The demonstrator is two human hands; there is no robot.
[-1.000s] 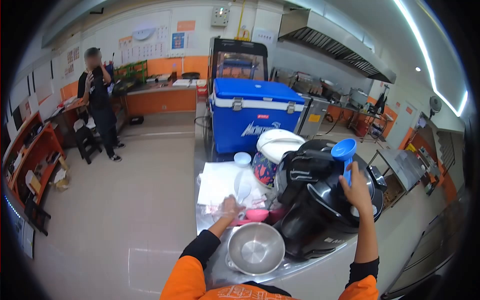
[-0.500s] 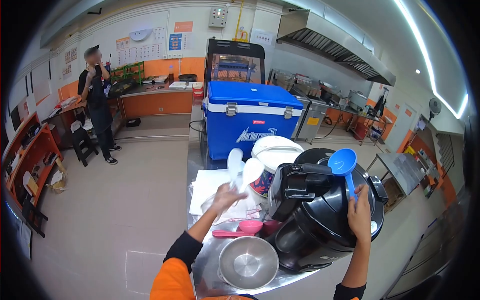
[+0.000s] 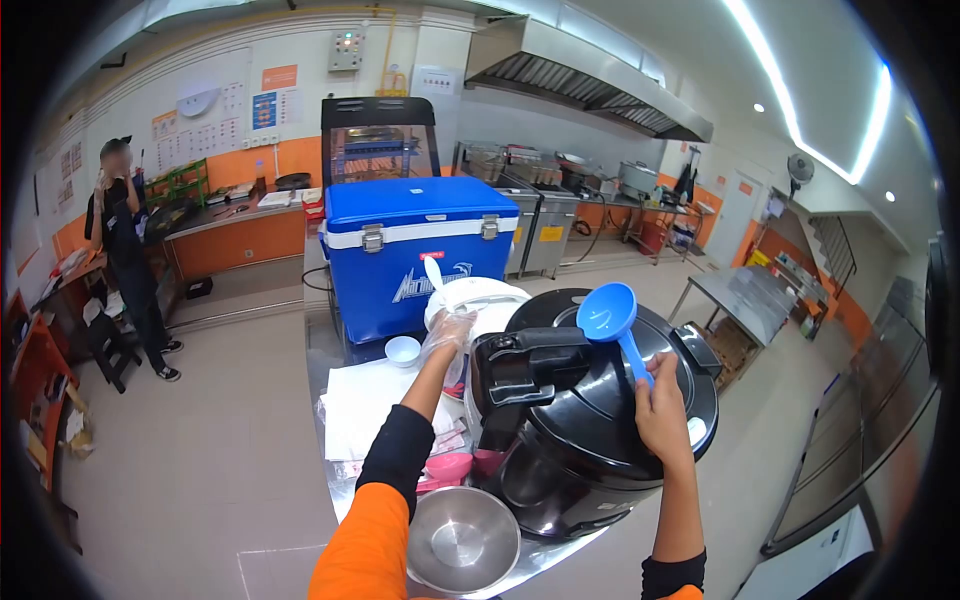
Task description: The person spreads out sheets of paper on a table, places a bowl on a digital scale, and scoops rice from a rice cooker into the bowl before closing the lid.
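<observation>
My right hand (image 3: pixel 662 410) grips the handle of a blue ladle (image 3: pixel 607 311), its bowl raised over the lid of a large black rice cooker (image 3: pixel 625 400). In a clear plastic glove, my left hand (image 3: pixel 450 335) is at the white-lidded tub (image 3: pixel 480 294), its fingers closed round white rice paddles. One white rice paddle (image 3: pixel 433 272) points up from this hand; the other blends into the white lid behind. Left of the glove stands a small white bowl (image 3: pixel 403 350), beside white paper sheets (image 3: pixel 365 400).
A blue cooler box (image 3: pixel 420 240) stands at the back of the metal table. A steel bowl (image 3: pixel 463 540) and a pink scoop (image 3: pixel 449 465) lie near the front. Another person (image 3: pixel 130 250) stands at far left. Fryers (image 3: pixel 540 215) line the back.
My left hand has moved forward with the white rice paddles to the tub, and the small white bowl shows more fully. The view has turned right; my right hand keeps the blue ladle raised.
</observation>
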